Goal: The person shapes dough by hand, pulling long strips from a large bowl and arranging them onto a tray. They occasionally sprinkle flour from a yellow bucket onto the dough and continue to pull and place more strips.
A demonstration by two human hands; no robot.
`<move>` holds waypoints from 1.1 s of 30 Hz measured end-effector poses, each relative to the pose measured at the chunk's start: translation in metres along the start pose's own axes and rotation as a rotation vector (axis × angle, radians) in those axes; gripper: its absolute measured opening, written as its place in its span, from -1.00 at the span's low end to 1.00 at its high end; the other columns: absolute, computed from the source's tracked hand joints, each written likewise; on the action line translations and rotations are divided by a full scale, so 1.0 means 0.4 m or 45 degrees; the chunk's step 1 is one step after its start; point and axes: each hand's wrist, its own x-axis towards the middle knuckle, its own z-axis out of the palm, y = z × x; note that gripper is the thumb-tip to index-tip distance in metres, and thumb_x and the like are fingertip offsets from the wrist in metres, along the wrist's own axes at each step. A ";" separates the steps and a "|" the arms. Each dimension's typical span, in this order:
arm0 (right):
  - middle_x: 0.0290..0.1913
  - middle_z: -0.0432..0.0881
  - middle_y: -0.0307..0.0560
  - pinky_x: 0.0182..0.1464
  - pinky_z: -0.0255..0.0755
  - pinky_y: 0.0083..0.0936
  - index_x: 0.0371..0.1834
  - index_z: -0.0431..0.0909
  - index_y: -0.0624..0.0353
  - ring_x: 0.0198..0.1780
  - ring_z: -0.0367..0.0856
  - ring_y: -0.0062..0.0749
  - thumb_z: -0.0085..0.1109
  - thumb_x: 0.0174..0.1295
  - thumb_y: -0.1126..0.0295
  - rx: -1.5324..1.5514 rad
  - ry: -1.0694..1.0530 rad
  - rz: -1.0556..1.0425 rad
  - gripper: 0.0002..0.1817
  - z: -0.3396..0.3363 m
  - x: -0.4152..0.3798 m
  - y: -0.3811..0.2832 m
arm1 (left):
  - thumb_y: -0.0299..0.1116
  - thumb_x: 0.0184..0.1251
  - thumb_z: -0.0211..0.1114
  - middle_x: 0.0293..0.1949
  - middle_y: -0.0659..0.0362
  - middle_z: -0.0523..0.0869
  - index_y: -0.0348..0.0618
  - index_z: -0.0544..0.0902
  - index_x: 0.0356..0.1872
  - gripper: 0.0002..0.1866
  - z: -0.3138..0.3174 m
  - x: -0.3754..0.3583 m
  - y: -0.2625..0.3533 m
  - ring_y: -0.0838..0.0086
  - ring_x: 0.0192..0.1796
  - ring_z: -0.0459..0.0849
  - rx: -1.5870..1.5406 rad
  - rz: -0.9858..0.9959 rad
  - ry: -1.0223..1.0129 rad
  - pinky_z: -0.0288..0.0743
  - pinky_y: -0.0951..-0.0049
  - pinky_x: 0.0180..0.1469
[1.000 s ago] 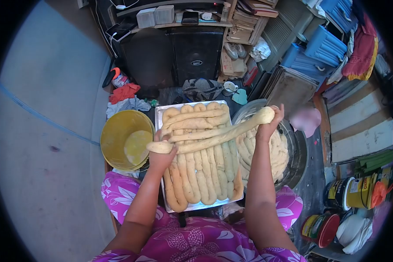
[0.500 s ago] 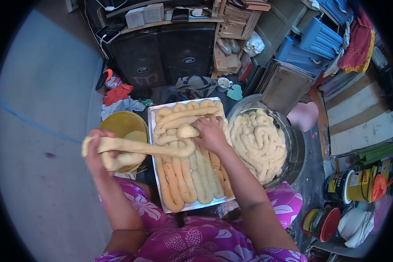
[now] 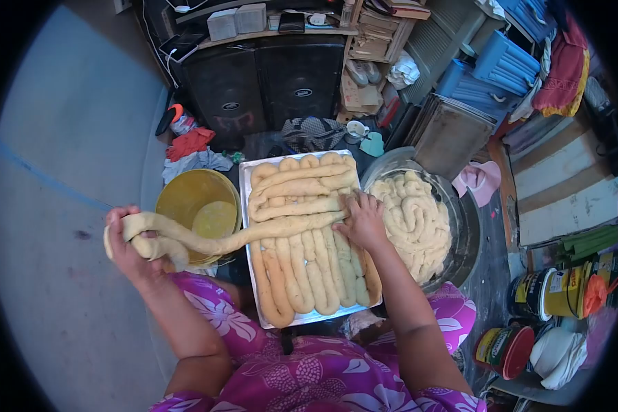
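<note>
A long rope of pale dough [image 3: 247,233] stretches from my left hand across a metal tray [image 3: 244,180] filled with several looped dough ropes. My left hand [image 3: 127,250] grips the folded left end of the rope, out over the floor beside a yellow basin [image 3: 178,199]. My right hand [image 3: 362,221] lies flat, fingers spread, pressing the rope's right end onto the dough at the tray's right side. A large metal bowl [image 3: 460,233] to the right holds a heap of more dough strands [image 3: 415,220].
Two black speakers [image 3: 268,82] stand behind the tray. Stacked trays [image 3: 453,137] and blue crates [image 3: 501,65] sit at the back right. Paint tins [image 3: 563,299] are at the right, rags [image 3: 192,151] at the back left. Bare floor [image 3: 62,137] lies to the left.
The rope was held up between both hands over the tray. My left hand then pulled its end left past the basin, and my right hand came down to press the other end onto the tray.
</note>
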 end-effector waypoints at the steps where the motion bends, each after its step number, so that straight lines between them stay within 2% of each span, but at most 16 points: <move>1: -0.04 0.46 -0.13 0.06 0.14 -0.18 -0.07 0.52 -0.01 0.04 0.34 -0.21 0.33 -0.12 0.19 -0.044 0.158 -0.022 -0.53 0.012 0.004 0.005 | -0.28 0.32 0.10 -0.29 0.11 0.54 -0.17 0.46 -0.27 -0.83 0.011 -0.006 -0.016 0.58 -0.44 0.55 0.029 -0.062 -0.032 0.47 0.75 -0.58; 2: -0.03 0.44 -0.13 0.07 0.14 -0.18 -0.06 0.51 -0.01 0.06 0.33 -0.21 0.34 -0.13 0.18 -0.090 0.317 -0.039 -0.51 0.024 0.008 0.010 | -0.28 0.32 0.10 -0.29 0.11 0.54 -0.17 0.46 -0.27 -0.83 0.030 -0.014 -0.033 0.58 -0.44 0.55 0.030 -0.057 -0.032 0.47 0.75 -0.58; 4: 0.02 0.38 -0.07 0.16 0.10 -0.11 0.02 0.44 -0.02 0.15 0.28 -0.16 0.37 -0.17 0.16 0.143 -0.181 0.177 -0.41 0.043 0.042 0.044 | -0.30 0.30 0.12 -0.35 0.14 0.53 -0.15 0.45 -0.30 -0.86 0.064 -0.019 -0.060 0.59 -0.46 0.50 0.064 -0.087 0.079 0.38 0.71 -0.62; 8: 0.04 0.37 -0.04 0.22 0.03 -0.03 0.05 0.40 0.04 0.18 0.27 -0.14 0.35 -0.16 0.21 0.162 -0.113 0.354 -0.39 0.067 0.092 0.034 | -0.31 0.29 0.13 -0.37 0.16 0.54 -0.14 0.44 -0.30 -0.87 0.069 -0.002 -0.075 0.61 -0.46 0.50 0.066 -0.023 0.118 0.34 0.71 -0.62; 10: 0.03 0.36 -0.03 0.22 0.01 0.05 0.09 0.35 0.12 0.19 0.27 -0.15 0.29 -0.15 0.31 -0.071 0.074 0.335 -0.37 0.070 0.095 -0.007 | -0.32 0.29 0.13 -0.37 0.16 0.54 -0.14 0.45 -0.30 -0.87 0.070 0.005 -0.068 0.61 -0.47 0.50 0.101 0.026 0.227 0.34 0.71 -0.60; 12: 0.14 0.33 0.00 0.30 -0.09 0.14 0.12 0.33 0.19 0.30 0.19 -0.12 0.21 -0.15 0.38 -0.046 -0.121 0.119 -0.36 0.030 0.082 -0.073 | -0.29 0.29 0.14 -0.36 0.17 0.54 -0.14 0.46 -0.30 -0.86 0.042 0.006 -0.070 0.61 -0.44 0.50 0.129 0.016 0.180 0.35 0.69 -0.56; 13: 0.30 0.20 0.07 0.36 -0.27 0.20 0.18 0.28 0.12 0.41 0.00 0.00 0.21 -0.22 0.39 0.182 -0.272 -0.046 -0.27 0.042 0.069 -0.109 | -0.27 0.29 0.15 -0.35 0.18 0.55 -0.13 0.47 -0.30 -0.84 0.029 0.005 -0.073 0.61 -0.41 0.50 0.162 -0.003 0.131 0.36 0.67 -0.51; 14: 0.40 0.07 0.08 0.36 -0.39 0.25 0.28 0.22 0.07 0.46 -0.10 -0.02 0.23 -0.08 0.20 0.314 -0.394 -0.135 -0.23 0.038 0.057 -0.157 | -0.27 0.29 0.15 -0.35 0.18 0.55 -0.13 0.47 -0.30 -0.84 0.023 0.002 -0.074 0.61 -0.41 0.50 0.165 -0.007 0.135 0.36 0.67 -0.51; 16: 0.45 -0.03 0.06 0.35 -0.43 0.29 0.38 0.12 -0.06 0.47 -0.14 -0.04 0.11 0.09 -0.05 0.255 -0.321 -0.322 -0.22 0.109 0.038 -0.227 | -0.28 0.30 0.14 -0.35 0.19 0.54 -0.13 0.47 -0.30 -0.85 0.018 -0.004 -0.080 0.61 -0.41 0.50 0.176 -0.057 0.134 0.36 0.68 -0.51; 19: 0.47 -0.08 0.00 0.34 -0.46 0.32 0.43 0.04 -0.15 0.48 -0.16 -0.08 -0.06 0.18 -0.19 0.051 -0.182 -0.271 -0.22 0.181 0.105 -0.246 | -0.34 0.30 0.13 -0.34 0.15 0.55 -0.15 0.46 -0.29 -0.88 0.032 -0.011 -0.078 0.60 -0.45 0.51 0.072 0.006 0.234 0.38 0.69 -0.56; 23: 0.47 -0.06 -0.03 0.33 -0.49 0.33 0.41 0.09 -0.18 0.48 -0.14 -0.12 -0.07 0.20 -0.15 0.031 0.094 -0.233 -0.29 0.220 0.166 -0.257 | -0.34 0.29 0.13 -0.35 0.16 0.54 -0.14 0.46 -0.28 -0.88 0.029 -0.022 -0.050 0.59 -0.43 0.51 0.076 0.035 0.141 0.38 0.69 -0.53; 27: 0.46 -0.01 -0.07 0.37 -0.51 0.24 0.40 0.09 -0.15 0.48 -0.12 -0.19 -0.04 0.18 -0.14 0.028 -0.118 -0.365 -0.27 0.196 0.154 -0.221 | -0.30 0.27 0.16 -0.36 0.20 0.53 -0.15 0.49 -0.22 -0.83 0.040 -0.037 -0.061 0.56 -0.35 0.53 0.358 -0.007 -0.092 0.38 0.63 -0.50; 29: 0.46 0.00 -0.06 0.39 -0.51 0.18 0.40 0.10 -0.13 0.48 -0.11 -0.19 0.02 0.17 -0.10 0.071 -0.167 -0.371 -0.26 0.163 0.144 -0.218 | -0.23 0.22 0.24 -0.35 0.23 0.53 -0.18 0.49 -0.11 -0.69 0.106 -0.066 -0.054 0.59 -0.31 0.55 0.942 -0.225 -0.385 0.40 0.61 -0.41; 31: 0.44 0.03 -0.02 0.45 -0.36 -0.04 0.41 0.07 -0.02 0.48 -0.10 -0.19 0.22 0.07 0.09 0.292 -0.443 -0.286 -0.17 0.101 0.165 -0.229 | -0.14 0.14 0.33 -0.32 0.15 0.58 -0.20 0.46 -0.01 -0.53 0.193 -0.101 -0.037 0.46 -0.27 0.60 1.396 -0.404 -0.841 0.45 0.48 -0.26; 32: 0.44 0.03 -0.02 0.45 -0.36 -0.04 0.41 0.07 -0.02 0.48 -0.10 -0.19 0.22 0.07 0.09 0.293 -0.441 -0.293 -0.17 0.068 0.166 -0.229 | -0.10 0.08 0.36 -0.28 0.08 0.60 -0.20 0.46 -0.01 -0.48 0.216 -0.114 -0.048 0.33 -0.24 0.61 1.577 -0.119 -1.139 0.46 0.39 -0.21; 33: 0.43 0.05 -0.01 0.44 -0.27 -0.16 0.42 0.05 0.02 0.47 -0.06 -0.21 0.28 -0.01 0.16 0.958 -0.551 -0.281 -0.10 0.034 0.160 -0.226 | -0.06 0.02 0.39 -0.23 0.01 0.62 -0.20 0.46 -0.01 -0.43 0.232 -0.127 -0.066 0.21 -0.22 0.63 1.739 0.179 -1.433 0.47 0.30 -0.16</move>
